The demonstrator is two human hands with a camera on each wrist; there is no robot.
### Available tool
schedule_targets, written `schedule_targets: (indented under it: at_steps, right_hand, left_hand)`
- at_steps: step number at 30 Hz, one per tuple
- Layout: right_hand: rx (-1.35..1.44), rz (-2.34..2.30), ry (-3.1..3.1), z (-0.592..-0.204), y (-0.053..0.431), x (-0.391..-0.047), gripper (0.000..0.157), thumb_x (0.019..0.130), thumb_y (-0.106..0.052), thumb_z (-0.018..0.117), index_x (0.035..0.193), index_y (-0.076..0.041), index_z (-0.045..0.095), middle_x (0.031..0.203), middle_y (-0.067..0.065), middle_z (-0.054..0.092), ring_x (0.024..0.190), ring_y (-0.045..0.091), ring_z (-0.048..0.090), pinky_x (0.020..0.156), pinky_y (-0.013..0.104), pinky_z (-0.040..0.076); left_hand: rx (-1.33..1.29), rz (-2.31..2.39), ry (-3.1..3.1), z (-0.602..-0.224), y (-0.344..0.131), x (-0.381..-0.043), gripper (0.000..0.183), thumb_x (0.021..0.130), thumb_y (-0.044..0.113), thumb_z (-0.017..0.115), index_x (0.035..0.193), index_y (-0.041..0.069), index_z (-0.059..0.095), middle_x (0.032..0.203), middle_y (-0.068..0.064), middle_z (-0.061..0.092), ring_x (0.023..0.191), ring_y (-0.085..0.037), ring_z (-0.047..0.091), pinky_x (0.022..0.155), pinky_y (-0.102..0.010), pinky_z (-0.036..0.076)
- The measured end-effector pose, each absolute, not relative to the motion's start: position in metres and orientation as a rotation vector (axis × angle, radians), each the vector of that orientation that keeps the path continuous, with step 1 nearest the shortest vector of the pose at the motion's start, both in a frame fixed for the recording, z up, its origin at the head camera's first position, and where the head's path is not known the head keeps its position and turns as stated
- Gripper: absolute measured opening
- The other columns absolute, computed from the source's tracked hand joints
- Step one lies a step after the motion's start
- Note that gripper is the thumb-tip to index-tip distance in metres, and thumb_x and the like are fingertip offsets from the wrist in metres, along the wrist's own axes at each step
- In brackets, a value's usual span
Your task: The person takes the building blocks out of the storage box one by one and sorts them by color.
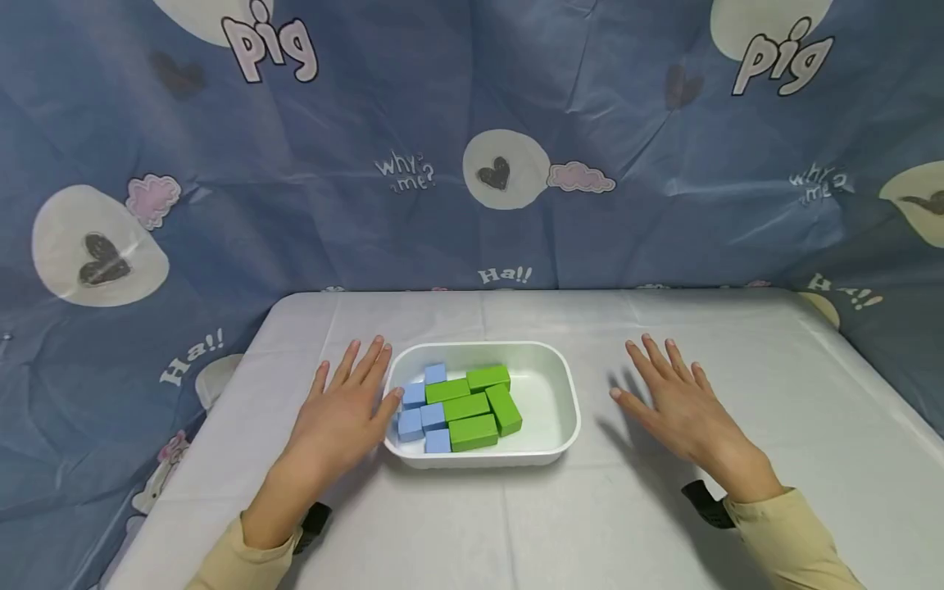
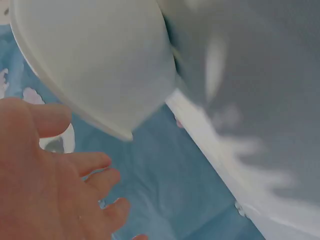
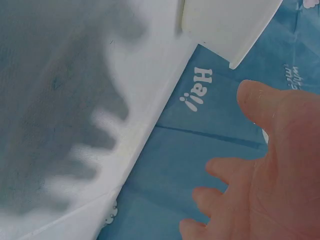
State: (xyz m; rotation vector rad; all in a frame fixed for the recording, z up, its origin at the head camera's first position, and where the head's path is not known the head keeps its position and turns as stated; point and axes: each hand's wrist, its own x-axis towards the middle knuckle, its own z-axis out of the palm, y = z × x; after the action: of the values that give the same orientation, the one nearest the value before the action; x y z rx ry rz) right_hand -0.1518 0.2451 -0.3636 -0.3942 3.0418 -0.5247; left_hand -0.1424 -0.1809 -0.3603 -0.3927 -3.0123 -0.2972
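Tray [image 1: 546, 438], one, white, corners rounded: stood on the white-covered table [image 1: 457, 524], between the two hands. Contents — blue blocks [image 1: 433, 415], five visible, short, grouped at the tray's left end; green blocks [image 1: 466, 407], five visible, longer, lying beside them toward the middle, one turned at an angle to the rest. Left hand [image 1: 341, 422]: back uppermost, fingers extended and a little spread, thumb across the tray's left rim in the head view; whether it touched could not be told. Right hand [image 1: 682, 414]: fingers likewise extended and spread, raised over the table to the right of the tray and apart from it. Sleeves [image 1: 800, 541], two, beige. Wrist devices [image 1: 708, 504], two, black. Backdrop [image 1: 413, 233], blue — printed with "pig", "Ha!!", dark hearts and pink clouds — behind the table.
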Motion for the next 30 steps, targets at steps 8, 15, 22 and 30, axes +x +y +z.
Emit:
schedule_targets:
  at_steps: [8, 15, 22, 30]
  right_hand:
    - [-0.418, -0.517, 3.035, -0.363, 0.242, -0.155, 0.081, 0.100, -0.061, 0.036, 0.160, -0.013, 0.009, 0.164, 0.012, -0.003, 0.147, 0.037, -0.010, 0.111, 0.066, -0.002]
    - [-0.420, -0.529, 3.021, -0.362, 0.241, -0.155, 0.081, 0.100, -0.060, 0.037, 0.160, -0.014, 0.008, 0.164, 0.013, -0.003, 0.148, 0.037, -0.010, 0.111, 0.067, 0.000]
    - [-0.467, -0.560, 3.039, -0.362, 0.238, -0.155, 0.079, 0.100, -0.057, 0.042, 0.159, -0.013, 0.014, 0.164, 0.014, 0.004, 0.149, 0.036, -0.003, 0.112, 0.064, 0.004]
    - [-0.615, -0.636, 3.128, -0.368, 0.231, -0.158, 0.070, 0.100, -0.044, 0.053, 0.154, -0.006, 0.030, 0.160, 0.018, 0.022, 0.146, 0.040, 0.017, 0.110, 0.063, 0.018]
  left_hand:
    - [-0.478, -0.371, -3.059, -0.373, -0.166, -0.139, 0.069, 0.103, 0.046, 0.040, 0.157, 0.007, 0.023, 0.163, -0.008, 0.013, 0.149, -0.031, 0.008, 0.114, -0.060, 0.008]
    - [-0.437, -0.426, -3.061, -0.378, -0.163, -0.137, 0.068, 0.104, 0.042, 0.037, 0.156, 0.003, 0.018, 0.164, -0.012, 0.008, 0.150, -0.030, 0.005, 0.115, -0.060, 0.008]
    - [-0.398, -0.416, -3.032, -0.381, -0.157, -0.138, 0.063, 0.104, 0.035, 0.036, 0.156, 0.002, 0.021, 0.163, -0.012, 0.009, 0.150, -0.030, 0.006, 0.115, -0.060, 0.008]
    - [-0.376, -0.380, -3.031, -0.383, -0.156, -0.139, 0.061, 0.103, 0.031, 0.037, 0.155, 0.003, 0.025, 0.163, -0.012, 0.010, 0.150, -0.030, 0.006, 0.114, -0.060, 0.008]
